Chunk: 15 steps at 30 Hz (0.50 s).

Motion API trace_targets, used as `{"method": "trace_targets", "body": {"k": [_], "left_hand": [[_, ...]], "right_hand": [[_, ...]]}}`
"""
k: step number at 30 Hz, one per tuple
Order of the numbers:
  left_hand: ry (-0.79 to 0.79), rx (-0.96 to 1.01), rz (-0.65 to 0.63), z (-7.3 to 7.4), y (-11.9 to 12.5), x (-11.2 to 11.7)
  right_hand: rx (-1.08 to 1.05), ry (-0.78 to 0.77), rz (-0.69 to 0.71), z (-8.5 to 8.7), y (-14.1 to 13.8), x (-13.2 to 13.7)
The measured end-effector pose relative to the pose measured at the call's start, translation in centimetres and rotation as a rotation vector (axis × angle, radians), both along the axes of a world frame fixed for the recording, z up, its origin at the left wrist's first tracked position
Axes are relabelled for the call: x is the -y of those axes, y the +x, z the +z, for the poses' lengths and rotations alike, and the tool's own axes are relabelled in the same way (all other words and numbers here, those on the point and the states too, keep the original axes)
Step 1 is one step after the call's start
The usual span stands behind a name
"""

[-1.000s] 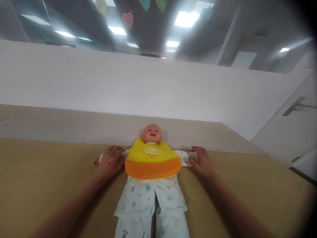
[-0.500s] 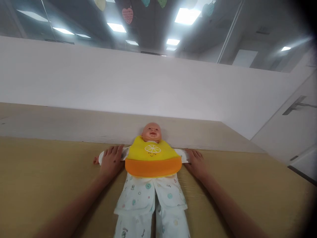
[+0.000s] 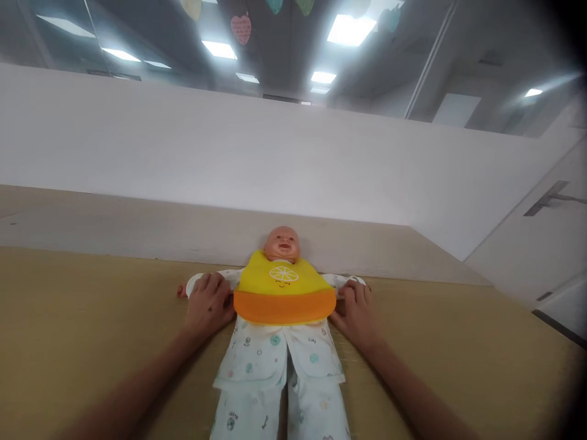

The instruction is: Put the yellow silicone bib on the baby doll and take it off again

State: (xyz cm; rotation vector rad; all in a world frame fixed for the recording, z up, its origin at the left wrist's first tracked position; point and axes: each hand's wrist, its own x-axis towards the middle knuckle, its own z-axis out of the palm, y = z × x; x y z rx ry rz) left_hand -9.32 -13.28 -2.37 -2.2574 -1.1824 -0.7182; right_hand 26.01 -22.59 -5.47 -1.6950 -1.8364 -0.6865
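— Both hands have drawn in toward the bib since the frame before, the right one most. What's there, going left to right?
— First a small pink doll hand (image 3: 181, 292) poking past a cuff, then the left hand (image 3: 208, 304), its fingers curled narrowly over a white sleeve (image 3: 195, 283) just beside the bib. How firm that hold is, I can't tell.
— And the middle?
— A baby doll (image 3: 281, 244) lies on its back on a tan wooden board (image 3: 92, 318), head toward the wall. It wears a yellow bib (image 3: 283, 290) with an orange lower band and a citrus slice printed on it, over white pyjamas (image 3: 275, 360) dotted with small coloured prints.
— And further right?
— The right hand (image 3: 356, 315), also narrow, curls over the other sleeve (image 3: 331, 282), its heel just beside the orange band. Well past it, a grey handle (image 3: 545, 198) sits on a white door panel
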Motion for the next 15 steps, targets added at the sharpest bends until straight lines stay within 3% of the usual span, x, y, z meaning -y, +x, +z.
{"method": "trace_targets", "body": {"k": [4,7,15], "left_hand": [[-0.196,-0.041,-0.183,-0.3,0.0,1.1],[-0.349,-0.044,-0.243,-0.6,0.0,1.3],[-0.391,0.03,-0.318,-0.9,0.3,1.1]], "right_hand": [[-0.043,-0.137,0.104,0.2,-2.0,1.5],[-0.127,-0.26,0.193,0.5,-2.5,1.8],[-0.183,-0.444,0.334,0.4,-2.1,1.5]]}}
